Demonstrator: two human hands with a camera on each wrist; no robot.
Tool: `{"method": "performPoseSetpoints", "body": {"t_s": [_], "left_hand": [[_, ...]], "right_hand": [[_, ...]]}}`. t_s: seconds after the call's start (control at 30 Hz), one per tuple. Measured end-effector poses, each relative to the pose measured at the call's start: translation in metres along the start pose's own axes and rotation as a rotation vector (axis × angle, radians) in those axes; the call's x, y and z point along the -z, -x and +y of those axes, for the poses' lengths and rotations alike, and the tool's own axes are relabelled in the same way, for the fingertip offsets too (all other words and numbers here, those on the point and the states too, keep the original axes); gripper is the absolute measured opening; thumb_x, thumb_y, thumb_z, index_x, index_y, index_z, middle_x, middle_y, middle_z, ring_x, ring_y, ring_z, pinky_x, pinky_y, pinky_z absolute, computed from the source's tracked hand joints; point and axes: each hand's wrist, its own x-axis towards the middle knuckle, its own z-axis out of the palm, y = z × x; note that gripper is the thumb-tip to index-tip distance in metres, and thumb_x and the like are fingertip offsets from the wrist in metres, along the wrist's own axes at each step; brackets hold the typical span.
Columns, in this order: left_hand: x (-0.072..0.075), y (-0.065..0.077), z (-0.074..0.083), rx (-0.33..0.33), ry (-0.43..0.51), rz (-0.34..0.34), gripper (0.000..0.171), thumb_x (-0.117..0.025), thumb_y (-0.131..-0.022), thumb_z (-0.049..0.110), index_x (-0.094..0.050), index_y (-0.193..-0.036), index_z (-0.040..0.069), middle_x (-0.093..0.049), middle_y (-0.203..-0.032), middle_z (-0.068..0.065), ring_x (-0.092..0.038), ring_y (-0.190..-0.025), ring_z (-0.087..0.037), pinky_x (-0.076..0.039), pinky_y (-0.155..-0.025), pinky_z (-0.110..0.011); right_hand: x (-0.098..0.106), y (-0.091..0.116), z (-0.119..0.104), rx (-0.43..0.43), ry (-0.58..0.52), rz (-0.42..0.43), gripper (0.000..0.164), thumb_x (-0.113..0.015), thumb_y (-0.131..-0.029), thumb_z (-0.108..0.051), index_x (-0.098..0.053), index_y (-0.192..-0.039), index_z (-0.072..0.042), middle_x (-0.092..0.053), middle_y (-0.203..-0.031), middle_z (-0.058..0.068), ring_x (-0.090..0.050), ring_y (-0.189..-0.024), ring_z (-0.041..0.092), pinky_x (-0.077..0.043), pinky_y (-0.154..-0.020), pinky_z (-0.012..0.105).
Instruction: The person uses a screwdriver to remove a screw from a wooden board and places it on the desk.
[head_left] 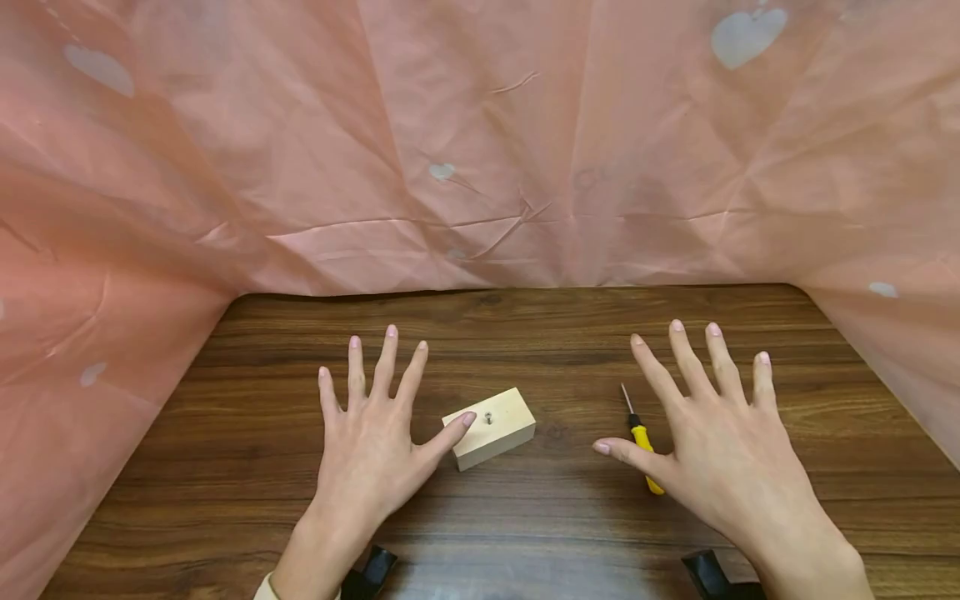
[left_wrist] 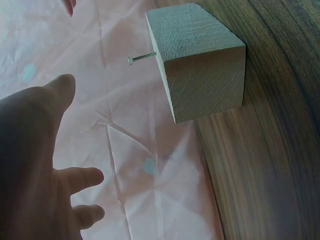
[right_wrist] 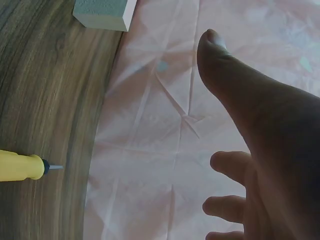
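Note:
A pale wooden block (head_left: 498,433) lies slantwise on the table, with a screw (head_left: 488,418) standing up out of its top face. In the left wrist view, the screw (left_wrist: 142,58) has much of its threaded shank showing above the wood. My left hand (head_left: 367,454) is spread over the table just left of the block, its thumb overlapping the block's corner in the head view and holding nothing. On the right, a screwdriver (head_left: 641,437) with a yellow handle and black collar lies with its tip pointing away. My right hand (head_left: 723,450) is spread above it, thumb crossing over its handle, holding nothing.
The brown wood-grain table (head_left: 555,533) runs back to a pink curtain (head_left: 480,150) with pale hearts, which hangs behind and along both sides. Black straps (head_left: 371,573) show by the wrists.

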Motion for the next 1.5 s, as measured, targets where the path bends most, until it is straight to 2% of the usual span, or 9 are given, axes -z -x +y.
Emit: {"method": "performPoseSetpoints", "body": {"t_s": [0.6,0.67,0.77,0.93,1.07,1.17,1.23,1.37,1.5], "left_hand": [[-0.006,0.002,-0.006,0.034,0.066,-0.019,0.098,-0.054,-0.092,0.086,-0.035,-0.169,0.028,-0.014,-0.183,-0.005,-0.007,-0.168,-0.045,-0.005,-0.128,-0.075],[-0.007,0.003,-0.006,0.031,0.074,-0.016,0.098,-0.054,-0.093,0.085,-0.034,-0.170,0.028,-0.015,-0.183,-0.006,-0.008,-0.168,-0.044,-0.006,-0.129,-0.075],[-0.011,0.002,-0.008,0.011,0.115,-0.006,0.096,-0.057,-0.094,0.082,-0.035,-0.169,0.026,-0.016,-0.182,-0.006,-0.010,-0.169,-0.042,-0.008,-0.130,-0.072],[-0.028,-0.002,-0.015,-0.035,0.374,-0.008,0.085,-0.071,-0.097,0.063,-0.044,-0.165,0.018,-0.028,-0.179,-0.005,-0.024,-0.167,-0.035,-0.021,-0.131,-0.066],[-0.044,-0.003,-0.021,-0.007,0.634,-0.031,0.075,-0.081,-0.095,0.047,-0.053,-0.159,0.020,-0.043,-0.171,-0.001,-0.040,-0.160,-0.031,-0.035,-0.125,-0.064],[-0.052,-0.003,-0.022,0.007,0.768,-0.029,0.068,-0.085,-0.093,0.040,-0.059,-0.153,0.020,-0.055,-0.162,-0.002,-0.050,-0.153,-0.028,-0.040,-0.124,-0.059],[-0.056,-0.003,-0.022,0.013,0.849,-0.041,0.064,-0.086,-0.093,0.035,-0.063,-0.149,0.018,-0.062,-0.155,-0.005,-0.056,-0.148,-0.028,-0.042,-0.123,-0.055],[-0.065,-0.001,-0.023,0.038,1.006,-0.138,0.062,-0.088,-0.091,0.027,-0.065,-0.147,0.015,-0.067,-0.148,-0.008,-0.064,-0.138,-0.031,-0.049,-0.118,-0.052],[-0.075,0.004,-0.023,0.018,1.001,-0.243,0.071,-0.094,-0.083,0.033,-0.064,-0.147,0.023,-0.069,-0.146,0.003,-0.063,-0.136,-0.023,-0.045,-0.119,-0.050]], "right_hand": [[0.004,0.003,0.008,-0.035,-0.055,-0.023,0.113,-0.066,-0.088,-0.083,-0.022,-0.173,-0.024,-0.019,-0.178,0.023,-0.011,-0.166,0.048,0.000,-0.131,0.070],[0.005,0.003,0.011,-0.040,-0.097,-0.014,0.111,-0.069,-0.089,-0.079,-0.023,-0.173,-0.024,-0.021,-0.179,0.022,-0.017,-0.165,0.048,-0.005,-0.132,0.067],[0.004,0.004,0.018,-0.073,-0.182,0.022,0.106,-0.075,-0.090,-0.070,-0.027,-0.172,-0.023,-0.029,-0.177,0.019,-0.035,-0.156,0.052,-0.030,-0.121,0.072],[-0.012,0.006,0.033,-0.140,-0.388,0.095,0.086,-0.084,-0.093,-0.047,-0.044,-0.164,-0.020,-0.056,-0.156,0.021,-0.060,-0.130,0.053,-0.050,-0.090,0.072],[-0.036,0.005,0.046,-0.229,-0.570,0.073,0.066,-0.081,-0.098,-0.037,-0.056,-0.155,-0.014,-0.070,-0.139,0.019,-0.077,-0.111,0.031,-0.062,-0.085,0.035],[-0.053,0.008,0.056,-0.314,-0.709,0.022,0.057,-0.076,-0.102,-0.035,-0.058,-0.152,-0.012,-0.074,-0.136,0.010,-0.077,-0.101,0.003,-0.055,-0.077,0.013],[-0.065,0.010,0.062,-0.359,-0.821,0.000,0.055,-0.074,-0.104,-0.033,-0.058,-0.151,-0.009,-0.076,-0.132,-0.004,-0.069,-0.100,-0.012,-0.055,-0.078,0.011],[-0.083,0.014,0.069,-0.397,-1.051,0.008,0.046,-0.073,-0.105,-0.023,-0.060,-0.146,-0.005,-0.075,-0.122,-0.023,-0.072,-0.104,-0.008,-0.056,-0.085,0.011],[-0.092,0.016,0.072,-0.437,-1.147,0.018,0.037,-0.074,-0.104,-0.019,-0.067,-0.139,-0.008,-0.079,-0.111,-0.019,-0.076,-0.099,-0.002,-0.057,-0.085,0.012]]}}
